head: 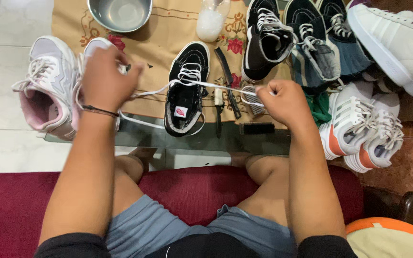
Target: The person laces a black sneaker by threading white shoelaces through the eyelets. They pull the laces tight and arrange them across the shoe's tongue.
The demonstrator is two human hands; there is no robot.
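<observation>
Lace (201,84), white and pulled taut, runs between your two hands above the worktop (158,38), passing right over the black high-top sneaker (186,91). Your left hand (103,79) is pinching one end just beside the pink-and-white sneaker (44,86), and your right hand (285,101) is fisted tight around the other end near the brushes (225,91).

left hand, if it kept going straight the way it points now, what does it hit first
Probably the pale pink-and-white sneaker: the left hand, holding the white shoelace, hovers right by it, though depth is unclear.
</observation>
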